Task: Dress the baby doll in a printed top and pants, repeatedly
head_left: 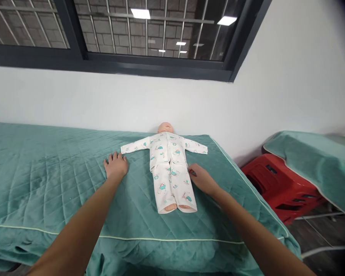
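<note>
Head view: where's the dressed doll [169, 164]?

On its back on the green quilted cover [74, 168], head [165, 127] by the wall [103, 96].

And the fingers [115, 156]?

Left hand [116, 166]: spread and released on the cover, just beside one sleeve [136, 145]. Right hand [203, 178]: curled at the edge of the trousers [174, 188]; whether grasping fabric, I can't tell.

This looks like a plain practice or training room more than a lived-in home, though its exact kind cannot be told. Several rectangular ceiling lights [140, 13] reflect in the dark-framed window [161, 66], with metal bars [128, 28] beyond the glass. By the bare white wall [103, 97], a quilted green cover [60, 172] lies beneath a pyjama-clad baby doll [175, 176]; a similar cloth [313, 153] overhangs a red plastic stool [281, 184].
</note>
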The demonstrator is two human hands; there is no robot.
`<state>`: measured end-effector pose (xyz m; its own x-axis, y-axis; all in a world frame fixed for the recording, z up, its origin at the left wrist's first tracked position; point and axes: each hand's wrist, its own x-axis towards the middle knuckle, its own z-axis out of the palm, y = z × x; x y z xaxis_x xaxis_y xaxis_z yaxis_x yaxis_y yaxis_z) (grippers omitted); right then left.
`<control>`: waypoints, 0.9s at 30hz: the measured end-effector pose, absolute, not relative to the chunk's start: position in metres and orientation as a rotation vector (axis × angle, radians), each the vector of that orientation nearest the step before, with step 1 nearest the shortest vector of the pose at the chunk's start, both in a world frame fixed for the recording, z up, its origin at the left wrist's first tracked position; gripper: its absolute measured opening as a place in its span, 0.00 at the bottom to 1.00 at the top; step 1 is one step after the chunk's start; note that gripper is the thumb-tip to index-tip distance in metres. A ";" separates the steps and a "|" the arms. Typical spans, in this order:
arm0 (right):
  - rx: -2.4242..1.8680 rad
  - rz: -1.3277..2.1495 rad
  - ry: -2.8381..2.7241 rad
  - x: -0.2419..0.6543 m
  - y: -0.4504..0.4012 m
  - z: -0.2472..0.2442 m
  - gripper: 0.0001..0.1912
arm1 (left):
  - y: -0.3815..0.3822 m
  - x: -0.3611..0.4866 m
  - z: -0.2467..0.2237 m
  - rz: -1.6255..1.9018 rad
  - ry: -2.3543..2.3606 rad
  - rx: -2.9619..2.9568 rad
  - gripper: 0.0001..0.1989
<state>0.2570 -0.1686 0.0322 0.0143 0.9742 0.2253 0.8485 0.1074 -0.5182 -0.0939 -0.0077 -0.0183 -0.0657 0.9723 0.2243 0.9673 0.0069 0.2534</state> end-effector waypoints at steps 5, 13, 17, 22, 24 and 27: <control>-1.835 0.308 -1.698 0.260 -0.168 0.069 0.08 | -0.009 -0.094 -0.017 0.560 2.200 2.110 0.27; -1.670 0.133 -2.025 0.196 -0.134 0.079 0.19 | -0.031 -0.098 -0.009 0.413 2.136 2.191 0.29; -1.765 0.183 -1.935 0.194 -0.120 0.080 0.16 | -0.069 -0.105 -0.005 0.431 2.020 2.319 0.26; -1.727 0.173 -1.844 0.194 -0.118 0.088 0.17 | -0.171 -0.108 -0.012 0.661 1.572 2.672 0.22; -1.701 0.178 -1.946 0.190 -0.123 0.087 0.16 | -0.225 -0.114 -0.016 0.663 1.105 2.996 0.23; -1.668 0.163 -2.178 0.187 -0.138 0.082 0.13 | -0.300 -0.137 -0.016 0.637 0.691 3.330 0.23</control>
<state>0.1868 -0.1383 0.0822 -0.2146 0.9481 0.2347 0.9027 0.2843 -0.3230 -0.1365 -0.2997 -0.0159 0.8562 0.3171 0.4079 0.4324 -0.8719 -0.2297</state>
